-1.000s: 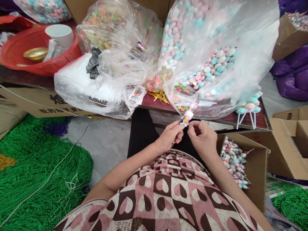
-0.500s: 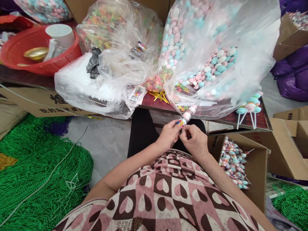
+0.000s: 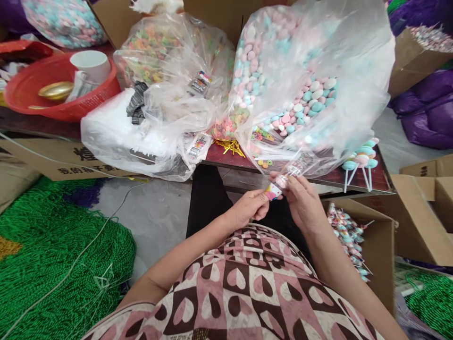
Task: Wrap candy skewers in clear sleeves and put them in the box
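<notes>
The candy packet, a slim clear sleeve with a printed colored end, is held in front of the person's body, just below the near edge of the table. The left hand pinches the printed lower end of the candy packet between thumb and forefinger; the remaining fingers are curled in toward the palm. The right hand lies just to the right of the left hand, with its fingers closed around the upper part of the candy packet, so that the packet spans the narrow gap between both hands and tilts up to the right. Directly above the hands, a large clear bag of pink, blue and white candies rests on the table. A second clear bag holding multicolored ring candies stands to its left. A red basket with a white cup sits at the far left. An open cardboard box of wrapped lollipops stands to the right of the right forearm.
</notes>
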A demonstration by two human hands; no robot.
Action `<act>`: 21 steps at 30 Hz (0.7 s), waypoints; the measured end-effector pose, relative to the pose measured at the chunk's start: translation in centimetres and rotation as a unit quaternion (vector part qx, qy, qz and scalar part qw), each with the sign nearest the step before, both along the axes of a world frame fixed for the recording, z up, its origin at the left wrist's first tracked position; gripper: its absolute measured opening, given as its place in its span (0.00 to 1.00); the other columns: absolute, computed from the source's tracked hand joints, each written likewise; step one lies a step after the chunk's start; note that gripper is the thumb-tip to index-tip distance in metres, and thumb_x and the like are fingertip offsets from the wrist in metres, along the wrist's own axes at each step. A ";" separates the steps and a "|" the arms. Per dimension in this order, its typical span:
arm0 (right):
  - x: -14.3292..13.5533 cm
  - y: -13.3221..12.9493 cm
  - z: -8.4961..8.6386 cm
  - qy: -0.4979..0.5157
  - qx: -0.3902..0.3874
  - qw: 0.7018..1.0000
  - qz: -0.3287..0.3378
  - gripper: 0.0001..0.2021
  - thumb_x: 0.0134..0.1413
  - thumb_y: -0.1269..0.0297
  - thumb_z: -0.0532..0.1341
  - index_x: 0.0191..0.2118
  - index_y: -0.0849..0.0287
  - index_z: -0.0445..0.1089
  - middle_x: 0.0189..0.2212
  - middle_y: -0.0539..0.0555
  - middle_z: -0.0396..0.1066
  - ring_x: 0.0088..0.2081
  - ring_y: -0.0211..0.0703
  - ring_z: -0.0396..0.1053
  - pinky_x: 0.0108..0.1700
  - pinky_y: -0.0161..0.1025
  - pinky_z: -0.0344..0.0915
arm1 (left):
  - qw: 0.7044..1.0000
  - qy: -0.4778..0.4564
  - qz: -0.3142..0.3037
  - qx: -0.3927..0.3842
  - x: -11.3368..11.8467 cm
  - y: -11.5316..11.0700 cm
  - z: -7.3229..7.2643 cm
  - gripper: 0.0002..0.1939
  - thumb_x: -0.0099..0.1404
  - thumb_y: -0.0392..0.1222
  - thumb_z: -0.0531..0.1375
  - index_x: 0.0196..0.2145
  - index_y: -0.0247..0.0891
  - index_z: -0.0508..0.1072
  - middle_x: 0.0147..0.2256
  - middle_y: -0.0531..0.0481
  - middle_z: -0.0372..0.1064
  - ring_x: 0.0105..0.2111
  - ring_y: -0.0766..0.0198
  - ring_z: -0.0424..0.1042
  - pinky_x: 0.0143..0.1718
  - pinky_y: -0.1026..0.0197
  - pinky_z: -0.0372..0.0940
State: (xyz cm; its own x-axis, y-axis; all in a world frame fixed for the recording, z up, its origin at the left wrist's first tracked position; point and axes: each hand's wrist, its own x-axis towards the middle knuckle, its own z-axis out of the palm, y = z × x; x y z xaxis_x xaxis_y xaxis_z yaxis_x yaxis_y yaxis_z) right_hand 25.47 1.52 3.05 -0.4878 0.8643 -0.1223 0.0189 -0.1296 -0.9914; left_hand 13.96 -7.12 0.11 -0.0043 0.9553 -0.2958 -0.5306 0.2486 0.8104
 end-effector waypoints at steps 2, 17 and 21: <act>-0.2 0.1 0.0 -0.002 -0.033 0.999 0.023 0.18 0.54 0.51 0.61 0.48 0.56 0.69 0.38 0.56 0.76 0.32 0.43 0.72 0.27 0.35 0.64 | 0.998 0.049 -0.033 -0.017 -0.1 -0.1 0.3 0.25 0.60 0.62 0.56 0.25 0.34 0.69 0.17 0.55 0.59 0.16 0.73 0.55 0.19 0.66 0.49; -0.1 -1.2 1.0 -0.052 -0.010 0.989 0.141 0.24 0.52 0.52 0.64 0.53 0.56 0.70 0.37 0.53 0.75 0.33 0.41 0.71 0.34 0.38 0.67 | 0.970 -0.060 0.231 0.038 -2.6 2.9 4.3 0.16 0.56 0.50 0.66 0.35 0.36 0.71 0.31 0.51 0.72 0.29 0.67 0.71 0.30 0.65 0.65; 1.6 -2.1 0.2 -0.048 -0.142 0.969 0.196 0.21 0.54 0.52 0.63 0.50 0.59 0.72 0.32 0.54 0.76 0.29 0.39 0.71 0.32 0.37 0.66 | 0.949 -0.102 0.294 0.046 -4.5 3.6 5.0 0.14 0.58 0.49 0.65 0.35 0.39 0.69 0.28 0.54 0.70 0.31 0.67 0.73 0.31 0.66 0.65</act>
State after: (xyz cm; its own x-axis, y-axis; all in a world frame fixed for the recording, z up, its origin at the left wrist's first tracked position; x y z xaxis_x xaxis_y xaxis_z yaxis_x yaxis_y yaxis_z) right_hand 27.06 -0.63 3.21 -0.7465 0.5399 -0.3889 0.2118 -0.3612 -0.9081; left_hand 9.42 -3.53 5.10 -0.4957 0.8279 -0.2624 -0.7036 -0.2057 0.6802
